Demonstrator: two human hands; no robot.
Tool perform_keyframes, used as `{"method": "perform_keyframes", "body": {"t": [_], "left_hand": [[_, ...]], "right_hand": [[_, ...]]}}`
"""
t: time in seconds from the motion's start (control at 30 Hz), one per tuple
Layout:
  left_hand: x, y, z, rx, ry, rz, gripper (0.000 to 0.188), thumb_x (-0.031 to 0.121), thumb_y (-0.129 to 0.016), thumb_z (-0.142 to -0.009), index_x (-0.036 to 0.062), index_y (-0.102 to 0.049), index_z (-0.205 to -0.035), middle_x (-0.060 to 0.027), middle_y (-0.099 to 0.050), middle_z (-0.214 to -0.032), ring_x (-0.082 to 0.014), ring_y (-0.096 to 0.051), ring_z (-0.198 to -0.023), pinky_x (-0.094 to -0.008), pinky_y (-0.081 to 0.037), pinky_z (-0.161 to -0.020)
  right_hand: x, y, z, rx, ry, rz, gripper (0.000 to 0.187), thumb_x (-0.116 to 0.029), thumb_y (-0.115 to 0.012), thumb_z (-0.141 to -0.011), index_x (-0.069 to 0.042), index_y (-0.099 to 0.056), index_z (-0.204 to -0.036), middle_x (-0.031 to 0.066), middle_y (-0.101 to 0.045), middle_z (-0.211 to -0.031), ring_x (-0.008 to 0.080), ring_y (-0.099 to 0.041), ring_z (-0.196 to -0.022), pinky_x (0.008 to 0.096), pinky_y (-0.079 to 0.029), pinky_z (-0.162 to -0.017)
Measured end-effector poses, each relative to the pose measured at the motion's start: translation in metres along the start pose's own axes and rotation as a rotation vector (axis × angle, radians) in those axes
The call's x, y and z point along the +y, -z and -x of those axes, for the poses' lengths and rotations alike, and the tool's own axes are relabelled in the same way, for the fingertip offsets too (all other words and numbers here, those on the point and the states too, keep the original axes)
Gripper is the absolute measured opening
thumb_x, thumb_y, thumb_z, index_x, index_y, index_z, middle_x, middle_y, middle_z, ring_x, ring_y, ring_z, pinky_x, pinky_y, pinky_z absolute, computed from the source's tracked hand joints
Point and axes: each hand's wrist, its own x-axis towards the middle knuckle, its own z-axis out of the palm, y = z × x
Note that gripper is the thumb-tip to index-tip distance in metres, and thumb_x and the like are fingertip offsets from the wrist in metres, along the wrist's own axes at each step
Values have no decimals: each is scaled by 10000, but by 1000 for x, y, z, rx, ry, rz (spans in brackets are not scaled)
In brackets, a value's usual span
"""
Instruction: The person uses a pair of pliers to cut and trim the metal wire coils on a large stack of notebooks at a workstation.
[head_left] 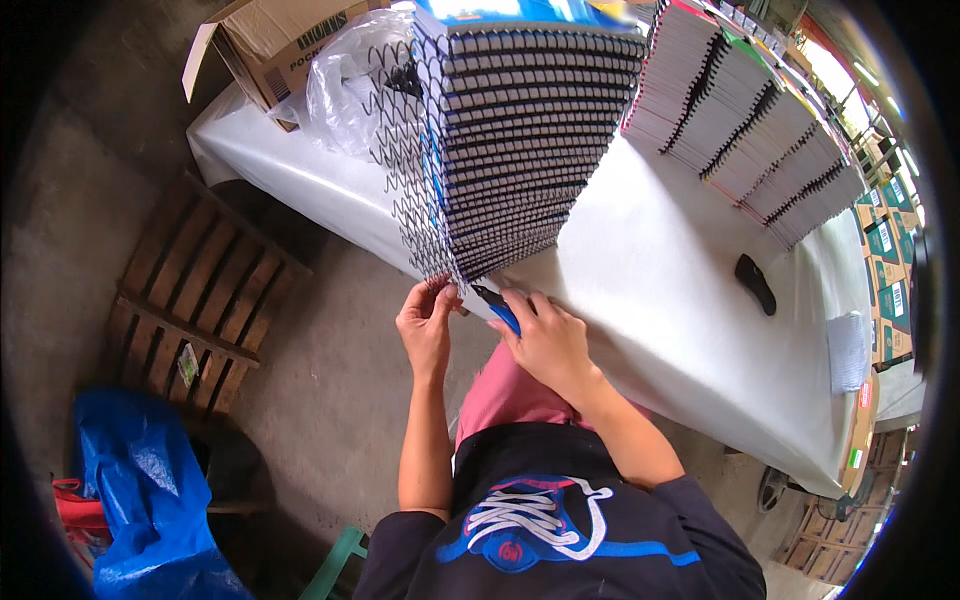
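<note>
A tall stack of notebooks (540, 140) with black spiral bindings stands at the table edge in front of me. Loose ends of the black spiral coils (398, 135) stick out past the stack's left side. At the bottom corner of the stack, my left hand (427, 325) is closed, its thumb and fingers pinching a coil end. My right hand (552, 345) grips blue-handled pliers (505, 314), whose dark jaws point at that same corner. Whether the jaws touch the wire is too small to tell.
The stack stands on a white-covered table (660, 290). More bound stacks (740, 120) rise at the far right, near a dark object (755, 284). A cardboard box (275, 50) and clear plastic bag (340, 90) lie far left. A wooden pallet (200, 300) and blue tarp (150, 490) are left.
</note>
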Motion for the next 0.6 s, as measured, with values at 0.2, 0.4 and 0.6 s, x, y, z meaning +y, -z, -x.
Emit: {"method": "perform_keyframes", "body": {"t": [0.2,0.4,0.6], "left_hand": [[-1,9,0,-84,86,57,210,92,-665,-846,-38,-624,-1006,-42,-625,-837,-97,-548,-708,-237,-450,-652],[3,9,2,-93,89,47,215,101,-666,-847,-39,-622,-1003,-54,-636,-850,-103,-560,-714,-235,-455,-653],[3,9,2,-67,80,42,215,101,-663,-849,-43,-619,-1003,-56,-636,-850,-106,-566,-713,-236,-456,-652]], "right_hand": [[-6,18,6,298,121,255,452,-401,-628,-799,-176,-555,-1185,50,-532,-983,220,-516,-946,459,-353,-826],[-7,10,-3,305,139,229,452,-408,-629,-792,-190,-561,-1182,43,-519,-990,217,-484,-971,449,-332,-808],[-9,8,-6,283,151,209,452,-413,-644,-775,-182,-577,-1158,36,-525,-954,213,-484,-922,428,-325,-758]]}}
